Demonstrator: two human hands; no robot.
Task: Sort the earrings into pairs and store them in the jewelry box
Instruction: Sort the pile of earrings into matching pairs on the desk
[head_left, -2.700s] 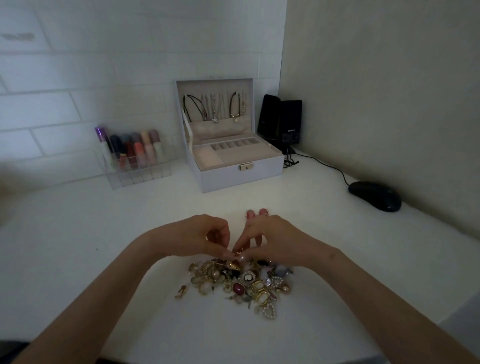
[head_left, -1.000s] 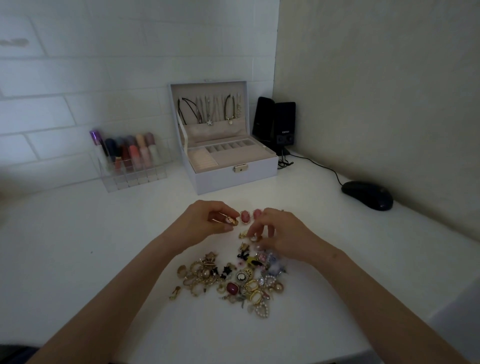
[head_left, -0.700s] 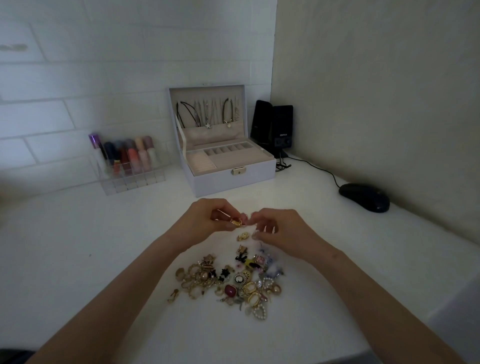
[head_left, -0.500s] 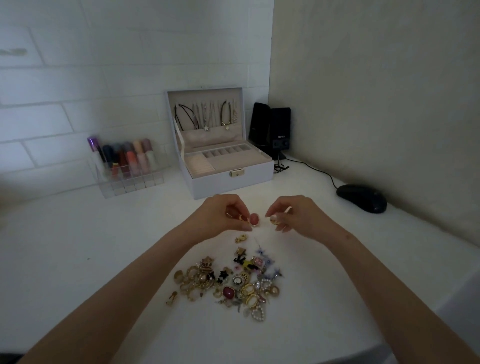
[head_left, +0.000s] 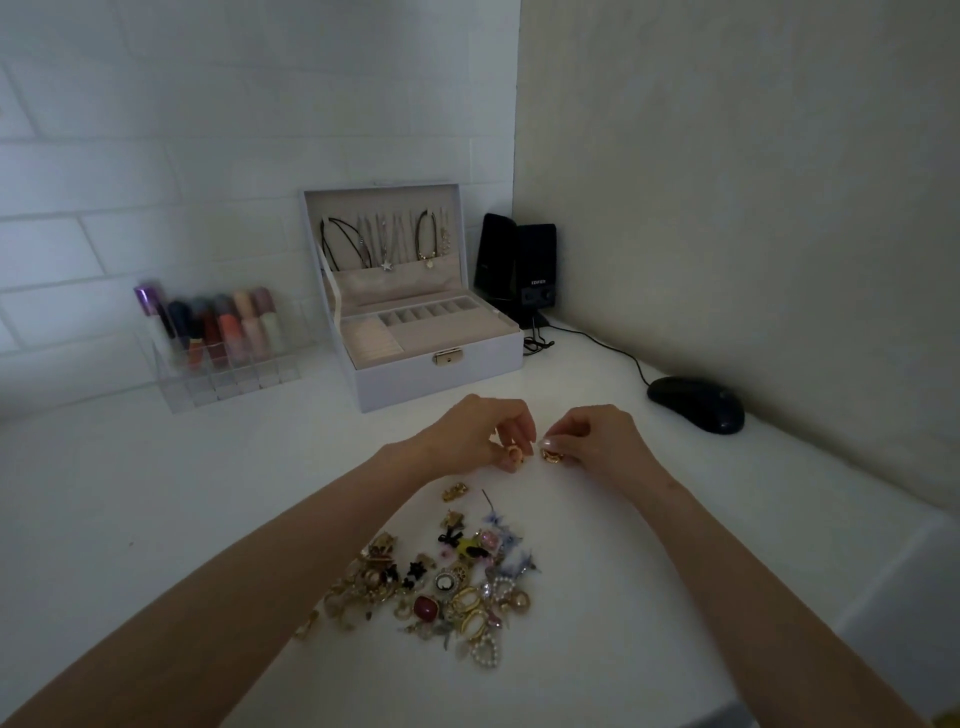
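A heap of mixed earrings (head_left: 441, 582), gold, pearl, red and black, lies on the white desk in front of me. Beyond the heap, my left hand (head_left: 467, 434) pinches a small gold earring (head_left: 514, 456) at its fingertips. My right hand (head_left: 597, 441) pinches a matching gold earring (head_left: 550, 457) beside it, a small gap between the two. One gold earring (head_left: 455, 491) lies apart, just below my left hand. The white jewelry box (head_left: 415, 322) stands open at the back, necklaces hanging in its lid, its tray compartments showing.
A clear organizer of lipsticks (head_left: 218, 343) stands left of the box against the brick wall. Two black speakers (head_left: 517, 267) sit in the corner, a cable running to a black mouse (head_left: 696, 404) at the right. The desk edge drops off at lower right.
Both hands lifted from the heap, each with a gold earring, and moved away from me toward the box. They now hold the two earrings side by side.
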